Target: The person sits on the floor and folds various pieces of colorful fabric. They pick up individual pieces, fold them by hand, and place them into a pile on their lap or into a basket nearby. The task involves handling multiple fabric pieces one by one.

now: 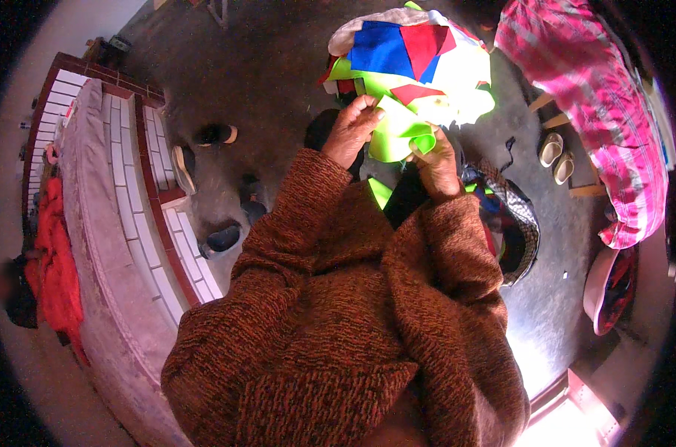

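Observation:
A neon yellow-green piece of cloth [392, 132] is stretched between my two hands in front of me. My left hand [351, 134] pinches its upper left side between thumb and fingers. With my right hand [440, 165] I grip the lower right corner, where the cloth curls into a loop. Just beyond is a heap of cloth pieces, among them a blue piece [379, 51], a red piece [425, 45] and brightly lit white and neon ones. Another neon scrap [380, 193] lies by my lap, below the held cloth.
To the right, an open bag with a checked rim [528, 235] holds coloured scraps. Farther right are pale shoes [552, 150], a pink plaid cloth [576, 82] over wooden legs, and a pink basin [600, 294]. Several dark shoes lie left, near a white-tiled brick ledge [133, 208].

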`<state>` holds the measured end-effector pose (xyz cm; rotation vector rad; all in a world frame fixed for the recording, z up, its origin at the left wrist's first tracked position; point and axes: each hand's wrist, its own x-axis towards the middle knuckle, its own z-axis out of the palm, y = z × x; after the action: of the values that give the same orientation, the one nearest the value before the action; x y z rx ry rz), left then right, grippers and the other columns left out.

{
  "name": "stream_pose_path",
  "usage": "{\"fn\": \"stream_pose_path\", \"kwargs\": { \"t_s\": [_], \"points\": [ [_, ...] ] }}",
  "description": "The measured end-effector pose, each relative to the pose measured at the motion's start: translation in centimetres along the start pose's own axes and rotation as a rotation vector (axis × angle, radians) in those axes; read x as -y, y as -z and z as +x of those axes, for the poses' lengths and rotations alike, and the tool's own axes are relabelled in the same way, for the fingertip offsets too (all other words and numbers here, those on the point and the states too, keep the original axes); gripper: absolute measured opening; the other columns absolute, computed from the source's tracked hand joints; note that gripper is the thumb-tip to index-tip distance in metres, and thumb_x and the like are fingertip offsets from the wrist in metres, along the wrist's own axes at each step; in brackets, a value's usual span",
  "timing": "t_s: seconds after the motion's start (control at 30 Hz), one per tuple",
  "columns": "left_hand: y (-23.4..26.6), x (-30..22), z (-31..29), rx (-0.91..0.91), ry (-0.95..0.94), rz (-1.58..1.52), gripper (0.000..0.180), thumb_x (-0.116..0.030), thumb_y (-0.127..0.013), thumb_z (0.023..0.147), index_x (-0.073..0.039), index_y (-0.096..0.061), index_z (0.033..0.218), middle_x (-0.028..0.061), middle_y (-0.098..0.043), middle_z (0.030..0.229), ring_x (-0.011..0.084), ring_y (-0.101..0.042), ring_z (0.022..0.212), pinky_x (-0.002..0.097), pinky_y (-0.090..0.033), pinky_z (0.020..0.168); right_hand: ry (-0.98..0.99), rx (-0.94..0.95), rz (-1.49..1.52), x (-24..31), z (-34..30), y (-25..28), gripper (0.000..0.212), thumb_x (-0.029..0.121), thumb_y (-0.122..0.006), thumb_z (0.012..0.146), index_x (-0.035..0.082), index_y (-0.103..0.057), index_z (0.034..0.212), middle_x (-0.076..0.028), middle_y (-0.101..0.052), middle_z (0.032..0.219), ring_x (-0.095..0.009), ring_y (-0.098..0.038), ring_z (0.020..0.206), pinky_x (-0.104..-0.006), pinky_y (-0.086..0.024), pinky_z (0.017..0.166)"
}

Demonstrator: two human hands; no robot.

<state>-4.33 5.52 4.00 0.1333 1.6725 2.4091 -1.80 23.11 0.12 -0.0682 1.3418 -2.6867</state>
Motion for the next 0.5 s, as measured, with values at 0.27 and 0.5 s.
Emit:
{"fn": "stream_pose_path", "kwargs": {
  "t_s": [0.27, 0.5],
  "points": [
    [-0.1, 0.2, -0.1, 0.012, 0.067, 0.052, 0.017, -0.018, -0.052, 0.087, -0.006, -0.054, 0.1, 0.0036, -0.06, 0.092, 0.0126, -0.059, 0.082, 0.0283, -0.05, 0.069, 0.027, -0.004, 0.12, 0.7, 0.0, -0.9, 0.044, 0.002, -0.065, 0.074, 0.001, -0.047, 0.114, -0.005, -0.056, 0.102, -0.017, -0.053, 0.092, -0.0288, -0.044, 0.083],
    [-0.7, -0.1, -0.5, 0.005, 0.132, 0.016, 0.021, -0.023, -0.055, 0.085, -0.005, -0.055, 0.097, 0.0007, -0.058, 0.087, 0.0077, -0.057, 0.076, 0.0204, -0.047, 0.06, 0.056, -0.048, 0.09, -0.1, 0.1, 0.0, 0.045, 0.008, -0.067, 0.074, 0.001, -0.048, 0.114, -0.007, -0.055, 0.103, -0.016, -0.052, 0.092, -0.0284, -0.043, 0.082]
  ]
}}
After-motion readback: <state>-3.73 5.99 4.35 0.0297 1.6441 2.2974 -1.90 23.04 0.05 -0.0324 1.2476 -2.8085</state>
